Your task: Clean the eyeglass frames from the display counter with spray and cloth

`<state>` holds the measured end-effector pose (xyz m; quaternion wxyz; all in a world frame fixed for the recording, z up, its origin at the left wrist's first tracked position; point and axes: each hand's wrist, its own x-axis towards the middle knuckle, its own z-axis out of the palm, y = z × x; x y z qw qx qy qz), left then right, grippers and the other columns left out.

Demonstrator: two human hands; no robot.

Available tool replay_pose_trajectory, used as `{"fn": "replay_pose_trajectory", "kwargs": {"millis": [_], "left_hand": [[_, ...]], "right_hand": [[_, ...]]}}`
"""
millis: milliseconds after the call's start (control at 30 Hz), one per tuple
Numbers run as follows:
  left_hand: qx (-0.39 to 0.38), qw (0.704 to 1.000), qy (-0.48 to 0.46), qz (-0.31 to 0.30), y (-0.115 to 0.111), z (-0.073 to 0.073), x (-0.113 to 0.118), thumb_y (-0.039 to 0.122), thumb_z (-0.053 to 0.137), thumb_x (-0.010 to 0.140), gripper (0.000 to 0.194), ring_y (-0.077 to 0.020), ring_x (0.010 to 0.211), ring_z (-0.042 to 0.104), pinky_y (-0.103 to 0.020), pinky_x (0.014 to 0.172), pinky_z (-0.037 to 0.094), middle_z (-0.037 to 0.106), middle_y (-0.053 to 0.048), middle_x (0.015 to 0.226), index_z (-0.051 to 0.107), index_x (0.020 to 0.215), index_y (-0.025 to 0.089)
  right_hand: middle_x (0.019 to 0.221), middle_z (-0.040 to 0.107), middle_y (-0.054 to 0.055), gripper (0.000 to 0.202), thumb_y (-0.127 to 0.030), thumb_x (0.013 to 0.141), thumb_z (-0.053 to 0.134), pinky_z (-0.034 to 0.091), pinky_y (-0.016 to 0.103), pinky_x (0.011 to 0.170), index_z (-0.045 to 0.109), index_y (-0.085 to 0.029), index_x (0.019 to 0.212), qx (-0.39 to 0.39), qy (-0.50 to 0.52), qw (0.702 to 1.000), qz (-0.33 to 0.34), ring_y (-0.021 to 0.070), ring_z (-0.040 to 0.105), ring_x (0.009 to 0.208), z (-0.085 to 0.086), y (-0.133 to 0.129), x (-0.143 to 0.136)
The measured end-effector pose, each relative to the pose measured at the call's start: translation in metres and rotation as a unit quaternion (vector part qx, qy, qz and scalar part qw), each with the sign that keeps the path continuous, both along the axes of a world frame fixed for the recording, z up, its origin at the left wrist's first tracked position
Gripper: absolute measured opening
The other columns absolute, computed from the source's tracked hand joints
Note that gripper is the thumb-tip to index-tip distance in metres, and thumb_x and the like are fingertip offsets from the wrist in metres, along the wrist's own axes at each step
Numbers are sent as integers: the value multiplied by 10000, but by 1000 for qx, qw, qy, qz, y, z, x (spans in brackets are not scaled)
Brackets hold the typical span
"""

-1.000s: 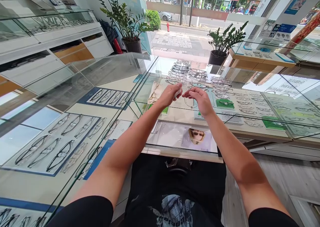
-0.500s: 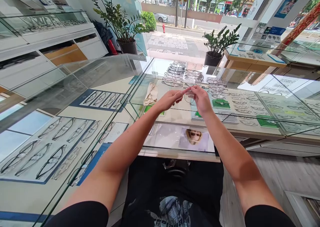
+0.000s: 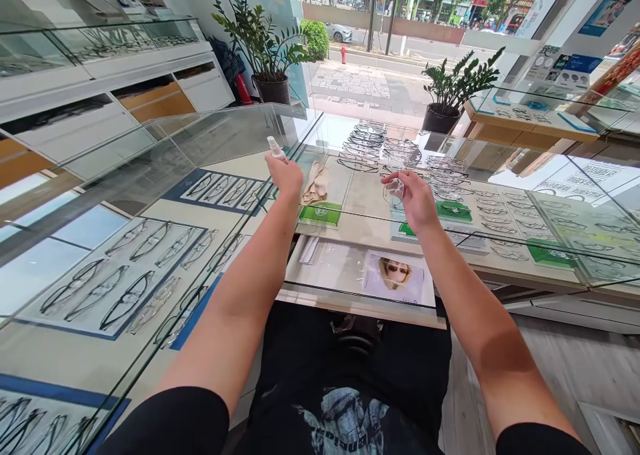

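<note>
My left hand [image 3: 284,173] is closed around a small white spray bottle [image 3: 274,145], whose nozzle sticks up above the fingers at the left part of the glass counter. In my right hand [image 3: 416,198] a pair of thin-rimmed glasses [image 3: 393,187] is pinched between thumb and fingers, over the counter; part of the frame is hidden by the fingers. A crumpled beige cloth [image 3: 316,183] lies on the counter just right of my left wrist. Below the cloth is a green card [image 3: 321,213].
Rows of glasses [image 3: 367,141] lie on the counter beyond my hands. An open drawer [image 3: 340,268] with a printed photo card [image 3: 394,276] is at my waist. Glass cases hold more frames on the left [image 3: 125,278] and right. Potted plants [image 3: 273,89] stand beyond.
My left hand has moved left from beside the glasses and now holds the spray bottle. My right hand still holds the glasses, and the view has shifted slightly.
</note>
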<state>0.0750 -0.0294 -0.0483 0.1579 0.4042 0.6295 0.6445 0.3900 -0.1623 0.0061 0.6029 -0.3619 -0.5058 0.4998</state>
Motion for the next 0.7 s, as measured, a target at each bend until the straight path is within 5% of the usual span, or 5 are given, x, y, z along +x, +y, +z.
{"fn": "replay_pose_trajectory", "kwargs": {"millis": [333, 500, 600, 700], "left_hand": [[-41, 997, 52, 29, -15, 2, 9, 44, 693, 914, 480, -324, 1388, 647, -492, 1281, 452, 646, -194, 1417, 517, 1331, 206], [55, 978, 165, 119, -35, 20, 24, 70, 712, 884, 626, -375, 1615, 440, -548, 1336, 370, 471, -212, 1629, 478, 1447, 217], [106, 970, 218, 16, -41, 27, 33, 80, 646, 952, 449, -332, 1468, 557, -499, 1242, 440, 551, -184, 1482, 533, 1371, 196], [67, 961, 247, -107, -41, 24, 41, 71, 587, 996, 282, -302, 1315, 614, -483, 1175, 453, 608, -156, 1316, 593, 1251, 189]], "right_hand": [[1016, 840, 45, 299, -564, 878, 831, 562, 348, 816, 736, -281, 855, -4, -9, 1000, -3, 198, 688, 904, 1, -1, 0], [1005, 841, 46, 305, -566, 885, 824, 549, 341, 783, 725, -279, 859, 3, -10, 1000, -5, 196, 672, 885, 1, -1, 0], [1011, 844, 42, 302, -567, 890, 816, 539, 335, 766, 720, -282, 863, 3, -10, 1000, -5, 195, 665, 883, 3, -3, 0], [1008, 843, 38, 312, -572, 884, 827, 530, 335, 763, 706, -285, 857, -1, -6, 1000, -4, 194, 662, 879, 5, -5, -1]]}}
